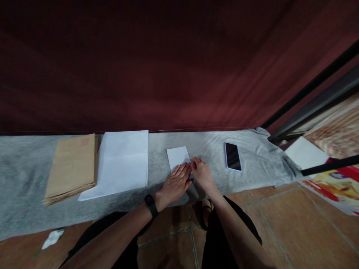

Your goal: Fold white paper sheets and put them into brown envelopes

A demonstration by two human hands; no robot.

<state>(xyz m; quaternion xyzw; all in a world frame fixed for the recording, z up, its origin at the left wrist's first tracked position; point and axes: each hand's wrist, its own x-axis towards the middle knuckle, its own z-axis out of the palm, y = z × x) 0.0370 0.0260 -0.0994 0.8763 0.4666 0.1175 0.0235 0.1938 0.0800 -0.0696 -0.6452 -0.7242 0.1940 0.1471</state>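
Note:
A small white paper (178,155), folded or cut to a near square, lies on the grey cloth (159,164) in front of me. My left hand (176,182), with a black band on its wrist, rests flat on the paper's lower part, fingers stretched out. Beside it, at the paper's right edge, my right hand (201,172) has its fingers curled together. Whatever those fingertips hold is too small to make out.
Left of the hands lie large white sheets (125,160) and a stack of brown envelopes (73,162). A phone (233,156) lies to the right. Dark red fabric hangs behind. A colourful box (336,185) and black bars stand at the far right.

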